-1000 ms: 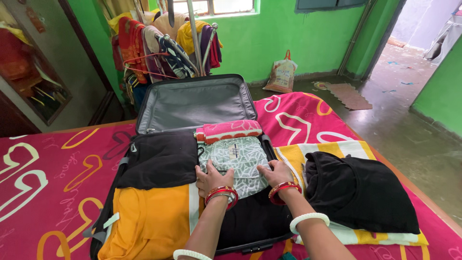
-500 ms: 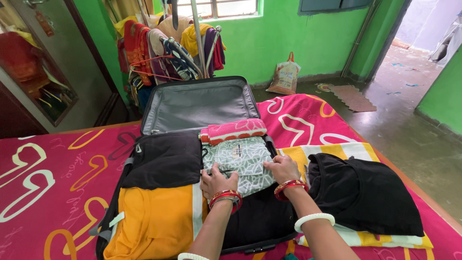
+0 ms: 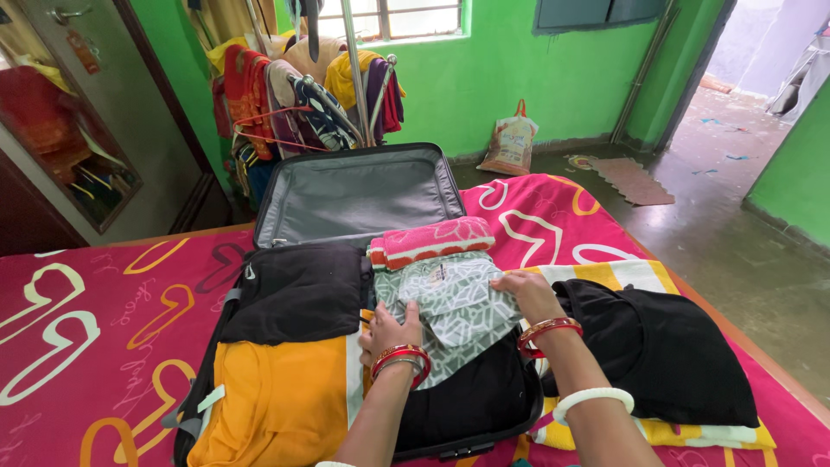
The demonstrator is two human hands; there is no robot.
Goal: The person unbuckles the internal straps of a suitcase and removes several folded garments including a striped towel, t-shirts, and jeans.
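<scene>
since before, right hand (image 3: 529, 292) lifts the soft, light shirt's (image 3: 450, 298) far edge; left hand (image 3: 391, 330) presses flat beside it, hands apart.

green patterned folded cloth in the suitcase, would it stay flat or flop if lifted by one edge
Probably flop: the green patterned cloth already bends where the right hand raises its edge. Likely light, since it rests on other clothes without denting them. Its folds could slip open unless the left hand steadies it.

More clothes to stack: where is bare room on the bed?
Free: the pink patterned bedsheet left of the black open suitcase, and behind the striped towel. Crowded: the suitcase itself and the black folded garment at right.
</scene>
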